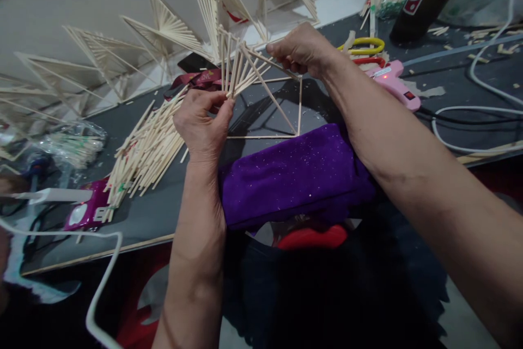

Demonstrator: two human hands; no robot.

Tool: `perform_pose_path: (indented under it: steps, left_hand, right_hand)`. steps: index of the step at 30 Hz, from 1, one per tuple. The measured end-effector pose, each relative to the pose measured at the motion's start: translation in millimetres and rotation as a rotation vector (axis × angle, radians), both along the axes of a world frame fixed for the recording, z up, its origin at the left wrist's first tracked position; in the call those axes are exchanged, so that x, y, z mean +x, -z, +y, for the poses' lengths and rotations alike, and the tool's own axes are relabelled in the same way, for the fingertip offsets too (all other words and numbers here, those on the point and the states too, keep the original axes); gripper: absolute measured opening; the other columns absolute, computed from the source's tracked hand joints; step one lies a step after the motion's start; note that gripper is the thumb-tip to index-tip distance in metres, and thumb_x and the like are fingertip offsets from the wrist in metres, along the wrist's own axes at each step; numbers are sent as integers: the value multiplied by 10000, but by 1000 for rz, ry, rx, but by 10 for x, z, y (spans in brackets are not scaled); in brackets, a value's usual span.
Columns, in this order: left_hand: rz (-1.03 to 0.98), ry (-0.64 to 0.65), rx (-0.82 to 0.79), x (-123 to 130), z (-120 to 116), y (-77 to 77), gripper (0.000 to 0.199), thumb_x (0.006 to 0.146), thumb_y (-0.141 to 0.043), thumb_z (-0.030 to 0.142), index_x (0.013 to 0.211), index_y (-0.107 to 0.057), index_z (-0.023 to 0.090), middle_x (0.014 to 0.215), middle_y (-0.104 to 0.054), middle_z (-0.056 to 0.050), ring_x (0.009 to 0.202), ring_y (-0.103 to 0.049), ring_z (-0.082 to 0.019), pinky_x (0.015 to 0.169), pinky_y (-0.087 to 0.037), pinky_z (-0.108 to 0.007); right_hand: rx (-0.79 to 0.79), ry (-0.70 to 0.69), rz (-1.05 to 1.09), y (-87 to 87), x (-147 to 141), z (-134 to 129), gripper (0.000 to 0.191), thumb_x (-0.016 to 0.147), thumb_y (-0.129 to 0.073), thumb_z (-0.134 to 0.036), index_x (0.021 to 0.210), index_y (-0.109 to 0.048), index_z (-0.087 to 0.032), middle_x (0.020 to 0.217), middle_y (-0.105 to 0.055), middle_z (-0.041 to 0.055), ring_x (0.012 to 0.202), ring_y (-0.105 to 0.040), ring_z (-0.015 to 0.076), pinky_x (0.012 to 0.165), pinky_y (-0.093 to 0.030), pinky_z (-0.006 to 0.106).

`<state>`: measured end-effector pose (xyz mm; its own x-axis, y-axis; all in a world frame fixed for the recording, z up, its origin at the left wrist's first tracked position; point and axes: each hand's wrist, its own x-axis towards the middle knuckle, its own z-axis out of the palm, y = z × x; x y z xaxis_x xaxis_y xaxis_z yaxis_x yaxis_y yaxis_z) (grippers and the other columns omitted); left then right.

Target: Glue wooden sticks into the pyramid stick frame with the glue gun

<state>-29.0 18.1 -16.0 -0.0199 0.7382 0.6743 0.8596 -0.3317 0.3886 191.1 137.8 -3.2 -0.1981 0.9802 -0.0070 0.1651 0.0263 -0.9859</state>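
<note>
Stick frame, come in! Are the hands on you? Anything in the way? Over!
Left hand pinching sticks; right hand curled at the far side, grip unclear. Stick frame between both hands, sticks fanned. Purple cloth close in front.

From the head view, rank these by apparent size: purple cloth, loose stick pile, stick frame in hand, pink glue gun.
1. Purple cloth
2. Loose stick pile and stick frame, unranked: their overall extents look alike, and the frame is mostly gaps
3. Pink glue gun

Fingers (pixel 224 115) and forearms (pixel 196 229) are bare, and the clothing (pixel 294 294) looks dark, nearly black
</note>
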Motion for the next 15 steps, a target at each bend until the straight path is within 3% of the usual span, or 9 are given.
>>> perform_pose_path:
  steps: [4, 11, 15]
  left_hand:
    - [4, -19, -13, -2, 14, 2, 70, 776, -716, 302, 820, -726, 249, 792, -650, -7, 681, -560, -165, 751, -454, -375]
    - [-34, -27, -58, 7, 19, -17, 109, 757, -697, 388, 781, -684, 282, 796, -618, -8, 708, -563, -183, 788, -436, -400]
    - [-54, -31, -84, -5, 33, -6, 162, 750, -697, 431, 822, -685, 286, 819, -619, -17, 773, -594, -213, 808, -424, -416]
  right_hand:
    - [8, 15, -76, 26, 24, 54, 258, 782, -613, -249, 555, -521, -168, 432, -472, -43, 353, -363, 49, 343, -167, 193]
    - [-17, 3, -178, -14, 166, 36, 166, 660, -595, -90, 516, -544, -154, 448, -507, -20, 374, -368, 55, 371, -150, 219]
    - [-17, 72, -157, -61, 156, -18, 173, 694, -579, -109, 551, -508, -177, 463, -490, -33, 396, -391, 69, 394, -170, 230]
